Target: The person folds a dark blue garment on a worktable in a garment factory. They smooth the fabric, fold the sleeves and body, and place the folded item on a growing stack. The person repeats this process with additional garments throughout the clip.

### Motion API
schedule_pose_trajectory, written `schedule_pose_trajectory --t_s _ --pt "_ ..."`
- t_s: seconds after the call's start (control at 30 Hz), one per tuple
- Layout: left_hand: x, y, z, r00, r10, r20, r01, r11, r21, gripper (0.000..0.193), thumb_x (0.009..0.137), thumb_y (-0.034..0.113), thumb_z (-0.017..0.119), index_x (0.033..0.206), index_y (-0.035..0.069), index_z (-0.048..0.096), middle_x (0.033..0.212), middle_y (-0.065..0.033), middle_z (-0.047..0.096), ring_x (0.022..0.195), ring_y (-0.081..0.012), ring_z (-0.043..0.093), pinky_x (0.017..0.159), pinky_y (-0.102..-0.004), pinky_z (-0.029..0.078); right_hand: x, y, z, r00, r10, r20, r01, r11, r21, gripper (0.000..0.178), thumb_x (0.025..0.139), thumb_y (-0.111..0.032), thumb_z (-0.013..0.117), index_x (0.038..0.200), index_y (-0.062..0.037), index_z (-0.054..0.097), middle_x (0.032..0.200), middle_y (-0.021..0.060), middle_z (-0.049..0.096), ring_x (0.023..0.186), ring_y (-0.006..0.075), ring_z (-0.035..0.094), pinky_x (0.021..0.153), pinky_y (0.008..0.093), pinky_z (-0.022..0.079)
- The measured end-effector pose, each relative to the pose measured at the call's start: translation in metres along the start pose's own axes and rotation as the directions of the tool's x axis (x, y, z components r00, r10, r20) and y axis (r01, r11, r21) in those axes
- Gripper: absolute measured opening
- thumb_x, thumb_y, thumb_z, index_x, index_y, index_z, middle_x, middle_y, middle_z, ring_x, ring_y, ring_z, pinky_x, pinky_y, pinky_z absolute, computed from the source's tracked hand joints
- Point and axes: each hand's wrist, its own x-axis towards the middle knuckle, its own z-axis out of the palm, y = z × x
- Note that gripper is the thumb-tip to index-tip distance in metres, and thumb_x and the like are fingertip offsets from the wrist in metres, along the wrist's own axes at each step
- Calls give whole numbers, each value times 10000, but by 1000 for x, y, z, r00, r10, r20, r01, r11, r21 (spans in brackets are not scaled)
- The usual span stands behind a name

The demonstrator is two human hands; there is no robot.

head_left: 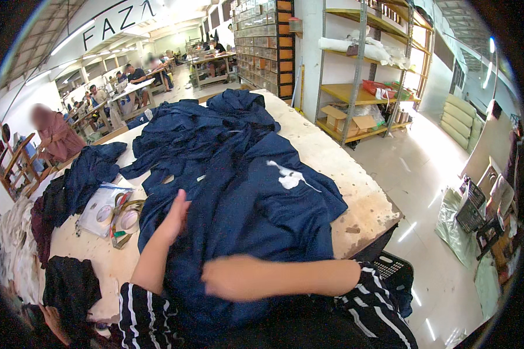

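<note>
A large dark navy garment [227,215] lies spread and rumpled over the table in front of me. A white patch of cloth or thread [290,177] rests on its right part. Above the garment's left side is my left hand [176,218], seen edge-on, fingers stretched out and nothing visible in them. My right hand [230,278] reaches across low over the near part of the cloth; motion smears its fingers, so their grip is unclear. Left of the garment lie a clear plastic bag [102,209] and rolls of tape [128,220].
More dark clothes [93,174] and a black cloth [70,285] lie on the left of the pale table [361,203]. Another person's hand [52,320] shows at lower left. A black basket [393,267] stands by the right edge, with metal shelving [355,93] beyond.
</note>
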Motion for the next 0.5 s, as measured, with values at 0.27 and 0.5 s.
schedule_pose_trajectory --t_s 0.27,0.5 --pt "-94 -33 -26 983 87 -163 56 702 710 775 717 92 672 1378 55 268 1187 -261 523 1092 -374 526 952 -391 406 -94 120 -40 595 656 -464 -642 735 217 336 873 -220 514 1183 -98 557 1135 191 563 1047 340 551 904 404 438" --pt "-100 -32 13 780 618 99 -273 195 942 575 732 296 668 1246 106 496 1331 -193 410 1199 -313 428 989 -465 315 -152 225 -24 314 788 -530 -944 317 -87 270 833 -128 507 1061 -19 600 993 214 599 943 333 602 777 439 496"
